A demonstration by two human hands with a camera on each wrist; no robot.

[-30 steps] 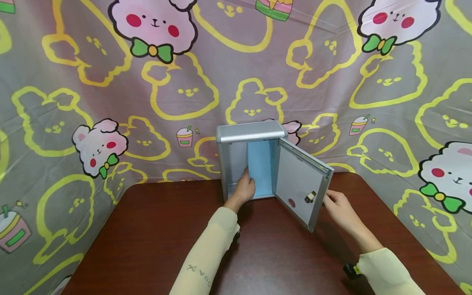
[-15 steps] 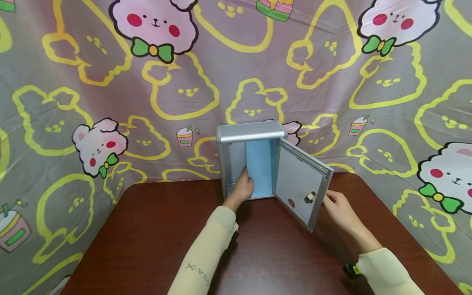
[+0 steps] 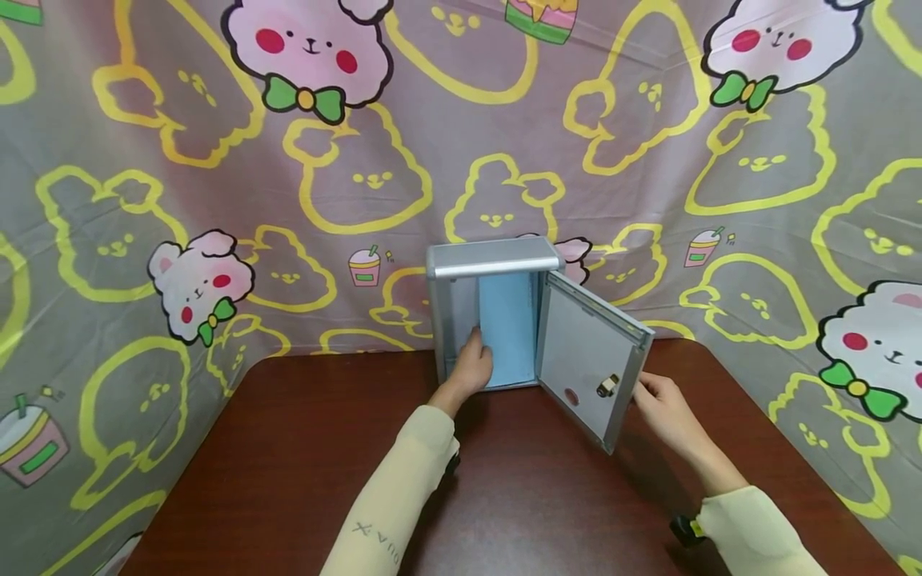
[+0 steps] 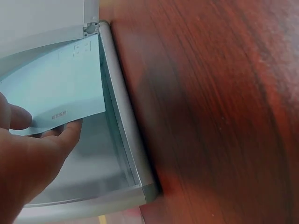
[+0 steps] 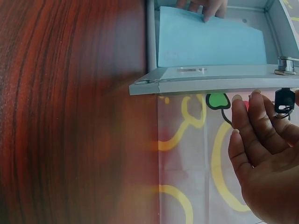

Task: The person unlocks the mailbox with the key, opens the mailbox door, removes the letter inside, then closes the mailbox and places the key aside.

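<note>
A silver metal letter box stands at the back of the table, its door swung out to the right. Inside it leans a light blue envelope with small printed squares and red characters. My left hand reaches into the box and pinches the envelope's edge, thumb on top and fingers beneath, as the left wrist view shows. Beyond the door's outer face, my right hand is at the lock side. In the right wrist view it pinches a black-headed key in the lock; the thumb is mostly cut off.
A dark red-brown wooden table bears the box. Behind it and at both sides hangs a grey-pink cloth printed with cartoon animals. The door juts toward the table's front, between my two arms.
Inside the box, the envelope has shifted slightly left with my left hand. My right hand and the door stay in place, while the head view moves a little.
</note>
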